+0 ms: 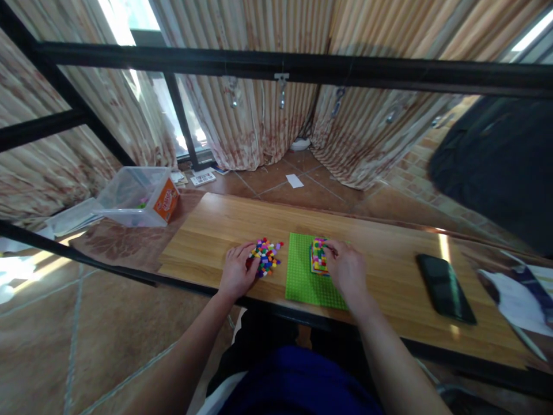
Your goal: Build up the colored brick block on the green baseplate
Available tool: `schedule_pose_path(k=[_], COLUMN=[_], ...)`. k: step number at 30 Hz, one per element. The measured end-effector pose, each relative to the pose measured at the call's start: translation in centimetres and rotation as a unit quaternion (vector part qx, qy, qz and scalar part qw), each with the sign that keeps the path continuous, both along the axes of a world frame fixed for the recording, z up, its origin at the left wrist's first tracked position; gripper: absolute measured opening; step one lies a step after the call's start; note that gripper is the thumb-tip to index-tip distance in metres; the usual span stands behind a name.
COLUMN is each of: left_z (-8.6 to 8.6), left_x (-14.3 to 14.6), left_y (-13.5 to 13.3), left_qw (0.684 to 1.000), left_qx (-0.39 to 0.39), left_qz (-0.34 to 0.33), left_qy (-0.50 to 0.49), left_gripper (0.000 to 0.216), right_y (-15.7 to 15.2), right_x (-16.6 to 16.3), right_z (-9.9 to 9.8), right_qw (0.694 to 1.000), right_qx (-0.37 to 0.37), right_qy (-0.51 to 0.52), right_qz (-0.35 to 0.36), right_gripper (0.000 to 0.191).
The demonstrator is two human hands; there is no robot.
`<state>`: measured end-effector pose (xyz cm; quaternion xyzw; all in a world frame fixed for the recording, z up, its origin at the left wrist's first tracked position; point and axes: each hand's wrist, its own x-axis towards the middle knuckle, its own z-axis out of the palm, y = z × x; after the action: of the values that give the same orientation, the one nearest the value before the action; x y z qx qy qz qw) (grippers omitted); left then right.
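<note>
A green studded baseplate (302, 276) lies on the wooden table (380, 248) in front of me. On its right part stands a small multicoloured block build (318, 256). My right hand (348, 270) rests against this build, fingers curled onto its top right side. A pile of small coloured bricks (266, 256) lies just left of the baseplate. My left hand (237, 271) sits at the pile's left edge, fingers bent and touching the bricks; what they pinch, if anything, is hidden.
A black phone (444, 286) lies on the table's right part, with white paper (514, 302) beyond it. A clear plastic box (136, 196) with an orange carton stands on the floor at the left. Black frame bars (276, 66) cross overhead.
</note>
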<state>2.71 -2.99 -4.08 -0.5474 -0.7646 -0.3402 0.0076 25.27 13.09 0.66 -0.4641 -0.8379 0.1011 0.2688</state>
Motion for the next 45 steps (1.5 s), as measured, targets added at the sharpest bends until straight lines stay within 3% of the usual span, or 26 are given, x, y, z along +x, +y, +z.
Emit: schedule_pose_path(k=[8,16,45], left_z=[-0.1,0.2,-0.1], left_x=[-0.1,0.1,0.2], left_y=[0.0,0.0,0.0], left_qw=[1.000,1.000,1.000], left_qx=[0.003,0.000,-0.001], left_qz=[-0.001,0.007,0.009], left_qy=[0.001,0.005,0.006], left_gripper=[0.030,0.031,0.032], right_y=[0.4,0.2,0.4], right_x=[-0.2,0.2,1.0], right_z=[-0.2,-0.3,-1.8], right_qw=[1.000,0.999,0.995], right_qx=[0.003,-0.020,0.021], right_qy=[-0.023,0.042,0.055], right_qz=[0.016,0.011,0.077], right_gripper=[0.027,0.029,0.032])
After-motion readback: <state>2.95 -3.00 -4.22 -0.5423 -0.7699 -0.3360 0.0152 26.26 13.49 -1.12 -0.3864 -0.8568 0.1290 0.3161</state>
